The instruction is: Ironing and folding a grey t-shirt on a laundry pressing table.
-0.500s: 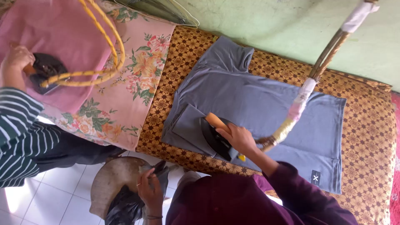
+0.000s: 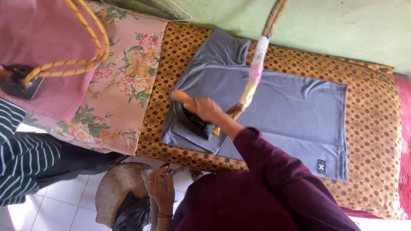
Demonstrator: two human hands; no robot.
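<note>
My right hand point(image 2: 207, 109) grips the wooden handle of a dark iron point(image 2: 195, 124) that rests on the folded left end of a grey T-shirt point(image 2: 291, 107). The shirt lies flat on a brown flower-patterned pad point(image 2: 372, 128). The iron's cloth-wrapped cord point(image 2: 255, 68) rises from behind my hand to the top edge of the view. My left hand point(image 2: 162, 190) is low by my body, above the floor, with its fingers closed on a small dark object next to a round wooden stool point(image 2: 113, 184).
To the left, a co-worker in a striped sleeve point(image 2: 17, 162) has another dark iron point(image 2: 17, 83) with a yellow cord point(image 2: 92, 30) on pink cloth point(image 2: 47, 42) over a floral sheet point(image 2: 124, 90). A black bag point(image 2: 130, 214) lies on the stool. A green wall point(image 2: 334, 25) is behind.
My right hand has slid the iron left, toward the shirt's folded end. The co-worker's hand has left the view at the left edge.
</note>
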